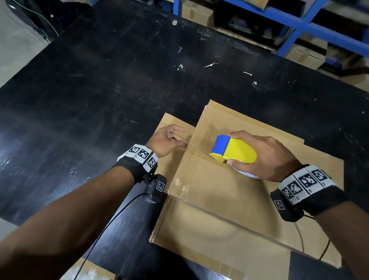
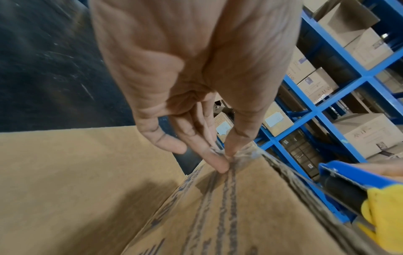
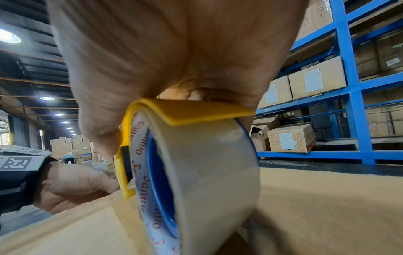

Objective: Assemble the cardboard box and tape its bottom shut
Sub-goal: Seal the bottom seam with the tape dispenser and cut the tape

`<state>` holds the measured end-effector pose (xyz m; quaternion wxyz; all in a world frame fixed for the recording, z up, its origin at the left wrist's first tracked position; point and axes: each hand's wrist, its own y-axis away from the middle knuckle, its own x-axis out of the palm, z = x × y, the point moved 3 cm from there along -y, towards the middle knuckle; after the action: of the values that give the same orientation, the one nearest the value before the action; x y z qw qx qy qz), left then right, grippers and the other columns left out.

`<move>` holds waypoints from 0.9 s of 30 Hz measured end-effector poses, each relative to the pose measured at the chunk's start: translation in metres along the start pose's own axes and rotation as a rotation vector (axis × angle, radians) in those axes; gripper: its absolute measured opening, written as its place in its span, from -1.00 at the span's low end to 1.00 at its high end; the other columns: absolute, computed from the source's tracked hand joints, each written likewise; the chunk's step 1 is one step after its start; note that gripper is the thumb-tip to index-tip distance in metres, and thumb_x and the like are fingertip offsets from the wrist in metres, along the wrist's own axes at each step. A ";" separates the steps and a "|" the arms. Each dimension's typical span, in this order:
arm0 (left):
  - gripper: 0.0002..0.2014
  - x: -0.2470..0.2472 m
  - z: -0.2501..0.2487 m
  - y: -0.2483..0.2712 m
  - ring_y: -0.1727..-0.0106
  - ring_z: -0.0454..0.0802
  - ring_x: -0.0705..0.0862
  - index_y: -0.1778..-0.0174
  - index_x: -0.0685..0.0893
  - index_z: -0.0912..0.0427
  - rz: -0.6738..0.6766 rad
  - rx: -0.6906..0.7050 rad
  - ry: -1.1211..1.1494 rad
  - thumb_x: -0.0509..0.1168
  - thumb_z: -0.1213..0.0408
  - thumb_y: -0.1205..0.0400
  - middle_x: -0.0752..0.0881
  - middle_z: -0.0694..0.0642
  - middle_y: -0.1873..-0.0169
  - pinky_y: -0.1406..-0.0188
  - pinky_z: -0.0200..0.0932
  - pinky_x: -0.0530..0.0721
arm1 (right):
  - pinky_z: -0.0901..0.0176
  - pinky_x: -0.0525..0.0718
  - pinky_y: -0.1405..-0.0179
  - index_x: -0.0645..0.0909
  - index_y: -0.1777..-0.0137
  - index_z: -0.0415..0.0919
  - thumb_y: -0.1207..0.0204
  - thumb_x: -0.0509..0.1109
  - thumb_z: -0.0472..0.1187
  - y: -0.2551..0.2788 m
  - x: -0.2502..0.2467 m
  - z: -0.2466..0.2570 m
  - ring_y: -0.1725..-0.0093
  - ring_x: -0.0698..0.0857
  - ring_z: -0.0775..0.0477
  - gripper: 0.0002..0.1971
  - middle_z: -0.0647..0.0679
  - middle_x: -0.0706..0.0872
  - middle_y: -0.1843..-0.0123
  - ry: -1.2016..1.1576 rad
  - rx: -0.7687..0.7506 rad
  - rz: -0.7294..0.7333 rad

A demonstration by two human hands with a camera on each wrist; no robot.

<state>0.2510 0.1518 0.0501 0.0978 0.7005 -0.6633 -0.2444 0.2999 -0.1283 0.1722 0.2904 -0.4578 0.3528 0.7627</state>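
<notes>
The brown cardboard box (image 1: 219, 194) stands on the black table with its closed flaps facing up. My right hand (image 1: 232, 148) grips a yellow and blue tape dispenser (image 1: 242, 153) that sits on the centre seam near the box's left edge. The right wrist view shows its clear tape roll (image 3: 207, 163) touching the cardboard (image 3: 327, 198). My left hand (image 1: 182, 137) is at the left edge of the box. There the thumb and a finger (image 2: 218, 163) pinch the crinkled tape end against the printed side wall (image 2: 218, 215). The dispenser's blue nose (image 2: 348, 174) lies just to the right.
A loose flap (image 1: 173, 122) lies flat on the table (image 1: 118, 84) left of the box, under my left hand. Blue racking (image 1: 300, 22) with stacked cartons runs behind the table. Wrist-camera cables hang by the near table edge. More cardboard (image 1: 89, 273) lies below that edge.
</notes>
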 end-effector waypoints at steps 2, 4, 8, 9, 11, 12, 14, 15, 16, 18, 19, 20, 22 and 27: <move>-0.59 0.000 -0.006 0.000 0.10 -0.33 0.85 -0.41 0.68 0.03 -0.013 0.014 -0.096 0.48 0.35 -0.65 0.92 -0.09 0.12 -0.17 -0.51 0.60 | 0.02 0.71 0.01 0.40 -0.46 0.34 -0.35 0.46 0.39 0.000 0.001 0.001 -0.09 0.74 -0.14 -0.33 0.15 0.80 -0.18 0.012 0.002 0.001; -0.56 0.000 -0.013 0.001 0.13 -0.40 0.79 -0.44 0.65 -0.04 -0.035 0.043 -0.251 0.50 0.27 -0.64 0.91 -0.11 0.04 -0.01 -0.55 0.54 | 0.01 0.70 -0.02 0.40 -0.47 0.34 -0.35 0.46 0.39 -0.001 0.002 0.000 -0.12 0.74 -0.14 -0.32 0.16 0.79 -0.21 0.016 0.003 0.004; -0.46 0.000 -0.026 0.000 -0.09 -0.14 0.72 -0.52 0.58 -0.07 -0.028 0.092 -0.494 0.51 0.20 -0.60 0.77 -0.14 -0.28 -0.37 -0.06 0.66 | 0.00 0.71 -0.07 0.39 -0.47 0.34 -0.33 0.43 0.43 -0.002 0.003 0.000 -0.16 0.73 -0.10 -0.31 0.20 0.77 -0.27 0.012 -0.010 0.002; -0.45 -0.002 -0.027 -0.001 -0.17 -0.10 0.72 -0.53 0.57 -0.07 -0.033 0.086 -0.542 0.52 0.17 -0.60 0.71 -0.13 -0.37 -0.41 0.01 0.66 | -0.01 0.71 -0.09 0.40 -0.47 0.34 -0.32 0.42 0.44 -0.002 0.003 -0.001 -0.18 0.73 -0.10 -0.30 0.21 0.77 -0.29 0.006 -0.014 0.000; -0.46 -0.007 -0.027 -0.001 -0.19 -0.04 0.78 -0.52 0.59 -0.06 -0.054 0.119 -0.564 0.52 0.16 -0.60 0.66 -0.07 -0.45 -0.39 0.08 0.71 | -0.03 0.72 -0.14 0.39 -0.48 0.34 -0.30 0.38 0.47 -0.002 0.003 -0.002 -0.23 0.73 -0.09 -0.28 0.23 0.74 -0.35 -0.003 -0.027 -0.001; -0.48 -0.008 -0.027 0.000 -0.21 -0.04 0.78 -0.51 0.61 -0.06 -0.069 0.190 -0.542 0.51 0.18 -0.60 0.67 -0.04 -0.44 -0.37 0.11 0.73 | -0.03 0.71 -0.16 0.38 -0.50 0.34 -0.31 0.38 0.46 -0.002 0.003 -0.001 -0.27 0.73 -0.08 -0.27 0.24 0.71 -0.39 -0.004 -0.036 -0.003; -0.50 -0.007 -0.029 0.007 -0.38 -0.11 0.68 -0.51 0.65 -0.07 -0.067 0.400 -0.455 0.47 0.22 -0.61 0.64 -0.05 -0.44 -0.45 0.07 0.67 | -0.02 0.69 -0.17 0.31 -0.56 0.34 -0.37 0.45 0.39 -0.001 0.001 0.000 -0.30 0.71 -0.06 -0.25 0.30 0.64 -0.47 -0.014 -0.060 0.005; -0.47 -0.003 -0.032 0.012 -0.49 -0.16 0.60 -0.52 0.65 -0.10 -0.033 0.495 -0.423 0.47 0.21 -0.59 0.60 -0.08 -0.49 -0.54 0.00 0.58 | -0.02 0.69 -0.16 0.28 -0.57 0.34 -0.40 0.48 0.33 -0.001 0.001 0.000 -0.31 0.70 -0.05 -0.25 0.34 0.60 -0.50 -0.028 -0.074 0.015; -0.42 0.002 -0.035 0.016 -0.61 -0.19 0.49 -0.55 0.63 -0.14 0.017 0.564 -0.421 0.48 0.16 -0.56 0.54 -0.13 -0.57 -0.63 -0.06 0.47 | -0.04 0.68 -0.16 0.27 -0.56 0.35 -0.42 0.51 0.30 -0.001 0.001 0.000 -0.31 0.70 -0.04 -0.26 0.37 0.57 -0.50 -0.043 -0.091 0.023; -0.28 0.015 -0.037 0.020 -0.81 -0.13 0.23 -0.65 0.54 -0.17 0.124 0.632 -0.499 0.54 -0.04 -0.52 0.38 -0.17 -0.73 -0.75 0.00 0.29 | -0.05 0.67 -0.17 0.30 -0.51 0.37 -0.41 0.53 0.29 -0.001 0.001 -0.002 -0.30 0.70 -0.01 -0.30 0.39 0.57 -0.48 -0.062 -0.118 0.041; -0.18 0.021 -0.036 0.020 -0.86 -0.11 0.10 -0.71 0.47 -0.17 0.161 0.638 -0.566 0.55 -0.18 -0.50 0.29 -0.15 -0.79 -0.79 0.09 0.25 | -0.05 0.67 -0.17 0.33 -0.48 0.37 -0.38 0.54 0.30 -0.002 0.002 -0.004 -0.28 0.70 -0.01 -0.30 0.36 0.60 -0.44 -0.061 -0.122 0.050; -0.10 0.025 -0.033 0.018 -0.88 -0.09 0.01 -0.75 0.39 -0.19 0.185 0.635 -0.642 0.51 -0.32 -0.48 0.21 -0.13 -0.83 -0.80 0.21 0.23 | -0.06 0.67 -0.17 0.36 -0.47 0.38 -0.34 0.54 0.32 -0.003 0.002 -0.005 -0.26 0.70 -0.02 -0.30 0.32 0.63 -0.41 -0.053 -0.118 0.059; -0.01 0.028 -0.027 0.015 -0.89 -0.09 -0.12 -0.80 0.26 -0.21 0.218 0.622 -0.744 0.41 -0.47 -0.47 0.07 -0.12 -0.87 -0.79 0.34 0.22 | -0.09 0.68 -0.16 0.39 -0.46 0.38 -0.28 0.51 0.35 -0.004 0.004 -0.007 -0.22 0.71 -0.04 -0.28 0.25 0.66 -0.35 -0.043 -0.120 0.062; -0.03 0.030 -0.022 0.017 -0.87 -0.10 -0.28 -0.85 0.13 -0.17 0.276 0.600 -0.748 0.40 -0.38 -0.57 -0.11 -0.18 -0.87 -0.82 0.41 0.09 | -0.03 0.70 -0.01 0.49 -0.47 0.34 -0.28 0.47 0.25 -0.005 0.006 -0.004 -0.08 0.71 -0.09 -0.32 0.19 0.68 -0.18 -0.015 -0.142 0.041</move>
<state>0.2465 0.1170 0.0705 -0.3214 0.4680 -0.7805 -0.2619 0.3031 -0.1275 0.1641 0.2440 -0.4641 0.3049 0.7951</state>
